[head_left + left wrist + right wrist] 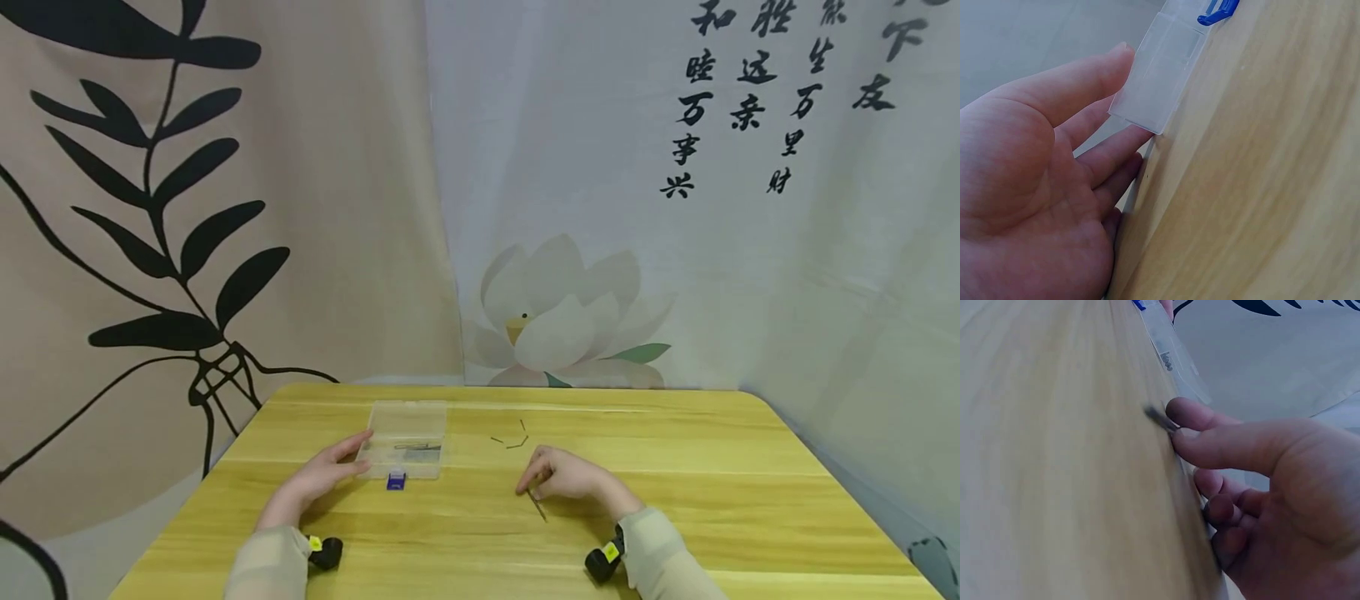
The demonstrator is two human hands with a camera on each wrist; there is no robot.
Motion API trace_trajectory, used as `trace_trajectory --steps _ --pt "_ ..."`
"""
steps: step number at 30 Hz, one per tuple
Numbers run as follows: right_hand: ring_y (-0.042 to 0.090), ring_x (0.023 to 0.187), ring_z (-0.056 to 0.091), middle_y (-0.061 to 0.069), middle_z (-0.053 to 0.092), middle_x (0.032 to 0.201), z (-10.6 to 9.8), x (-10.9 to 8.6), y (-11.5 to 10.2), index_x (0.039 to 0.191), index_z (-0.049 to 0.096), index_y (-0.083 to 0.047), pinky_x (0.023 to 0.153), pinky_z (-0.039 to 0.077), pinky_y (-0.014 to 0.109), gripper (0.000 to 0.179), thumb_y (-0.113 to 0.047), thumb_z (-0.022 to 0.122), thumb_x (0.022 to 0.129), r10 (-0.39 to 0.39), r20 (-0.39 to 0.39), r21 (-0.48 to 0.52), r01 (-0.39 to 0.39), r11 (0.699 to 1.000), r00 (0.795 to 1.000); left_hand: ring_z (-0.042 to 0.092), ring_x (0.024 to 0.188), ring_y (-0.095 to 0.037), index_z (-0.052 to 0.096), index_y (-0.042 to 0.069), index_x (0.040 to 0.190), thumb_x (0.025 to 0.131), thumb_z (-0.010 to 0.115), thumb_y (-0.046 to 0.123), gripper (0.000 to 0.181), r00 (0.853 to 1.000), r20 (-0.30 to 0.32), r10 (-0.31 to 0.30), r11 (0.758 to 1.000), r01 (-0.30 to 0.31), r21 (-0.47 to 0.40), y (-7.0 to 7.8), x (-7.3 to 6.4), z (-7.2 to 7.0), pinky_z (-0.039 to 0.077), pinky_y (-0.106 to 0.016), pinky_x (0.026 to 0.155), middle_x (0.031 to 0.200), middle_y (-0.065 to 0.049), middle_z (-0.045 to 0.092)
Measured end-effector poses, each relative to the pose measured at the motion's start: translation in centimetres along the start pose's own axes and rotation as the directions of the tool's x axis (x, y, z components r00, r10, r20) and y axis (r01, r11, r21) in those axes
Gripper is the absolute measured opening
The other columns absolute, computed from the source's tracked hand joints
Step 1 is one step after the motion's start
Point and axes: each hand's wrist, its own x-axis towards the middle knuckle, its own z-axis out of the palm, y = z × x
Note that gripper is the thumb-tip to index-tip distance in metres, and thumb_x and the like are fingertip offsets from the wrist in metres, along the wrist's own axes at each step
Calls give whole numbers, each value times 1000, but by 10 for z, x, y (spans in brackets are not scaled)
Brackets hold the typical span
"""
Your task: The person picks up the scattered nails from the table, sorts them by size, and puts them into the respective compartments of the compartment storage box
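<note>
A clear plastic box stands on the table with its lid up and a blue latch at the front. Several thin dark rods lie inside it. My left hand holds the box by its left side, thumb near the front corner and fingers behind; the left wrist view shows the thumb against the clear wall. To the right of the box, my right hand pinches a thin dark rod between thumb and forefinger, low over the table. That rod looks grey and blurred in the right wrist view.
Several short dark rods lie apart on the wooden table, right of the box and beyond my right hand. Patterned curtains hang behind the table's far edge. A black camera sits at the right wrist.
</note>
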Motion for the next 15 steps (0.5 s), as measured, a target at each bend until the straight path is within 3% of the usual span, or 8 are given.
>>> trace_trajectory --steps 15 --pt "16 85 51 -1 57 91 -8 -8 18 87 76 -13 75 43 29 9 -7 76 80 47 -118 11 -46 999 992 14 142 -45 28 7 153 97 60 24 66 1000 0 10 1000 -10 -9 -1 1 -1 16 -65 109 156 -21 22"
